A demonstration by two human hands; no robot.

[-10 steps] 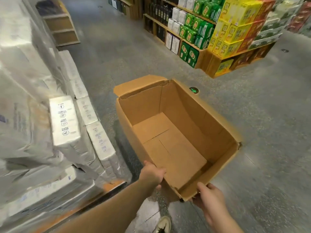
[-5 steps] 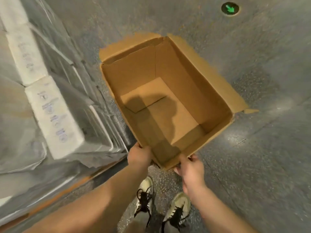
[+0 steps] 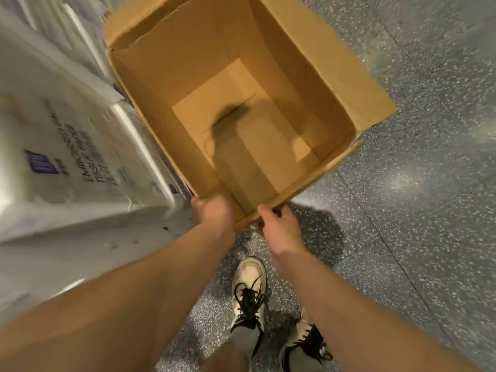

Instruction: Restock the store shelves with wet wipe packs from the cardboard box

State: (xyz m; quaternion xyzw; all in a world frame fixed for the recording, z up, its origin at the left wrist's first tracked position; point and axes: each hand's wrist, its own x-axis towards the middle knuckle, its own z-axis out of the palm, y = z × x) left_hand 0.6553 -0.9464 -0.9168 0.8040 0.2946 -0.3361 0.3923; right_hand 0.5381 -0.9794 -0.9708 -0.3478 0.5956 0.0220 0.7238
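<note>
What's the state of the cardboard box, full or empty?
Empty. The cardboard box is open-topped, and its bare bottom flaps show with no packs inside. The left hand and right hand grip its near corner.

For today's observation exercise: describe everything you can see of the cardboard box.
The cardboard box is plain brown corrugated card, open at the top and empty, its folded bottom flaps visible inside under a dark shadow. Its top flaps splay outward with ragged edges. It sits beside wrapped tissue packs above a speckled floor. The left hand and right hand grip its near rim at one corner.
</note>
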